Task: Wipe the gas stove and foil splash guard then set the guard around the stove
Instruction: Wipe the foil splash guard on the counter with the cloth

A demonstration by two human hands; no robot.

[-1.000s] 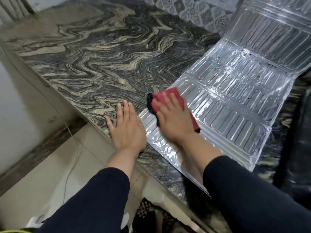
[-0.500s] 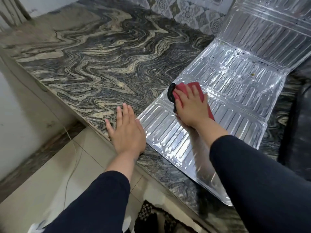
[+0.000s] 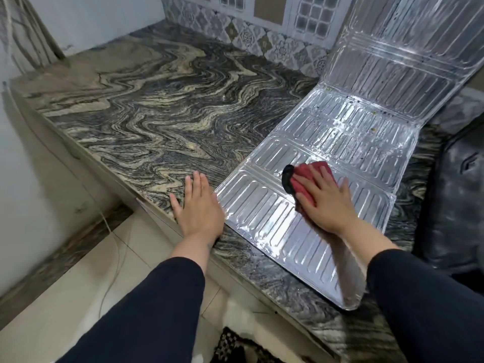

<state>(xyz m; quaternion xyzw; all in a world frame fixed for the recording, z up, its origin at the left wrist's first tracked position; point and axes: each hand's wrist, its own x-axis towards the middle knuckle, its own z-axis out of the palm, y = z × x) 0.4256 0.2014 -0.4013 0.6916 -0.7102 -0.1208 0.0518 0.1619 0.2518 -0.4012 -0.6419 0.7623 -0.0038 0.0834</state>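
Foil splash guard (image 3: 327, 142) is laid flat on the tabletop (image 3: 146, 113), far panel tilted up at 1 o'clock, prob. so the red cloth (image 3: 301, 176) can be pressed by the flat, straight-fingered right hand (image 3: 327, 203); left hand (image 3: 199, 208), flat too, is set at its 9 o'clock edge, likely vs. sliding.

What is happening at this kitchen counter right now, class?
A person is wiping a ribbed silver foil splash guard that lies unfolded on the swirled grey marble counter, its far panel tilted up. The right hand presses a red cloth flat on the guard's near panels. The left hand rests flat on the counter beside the guard's edge.
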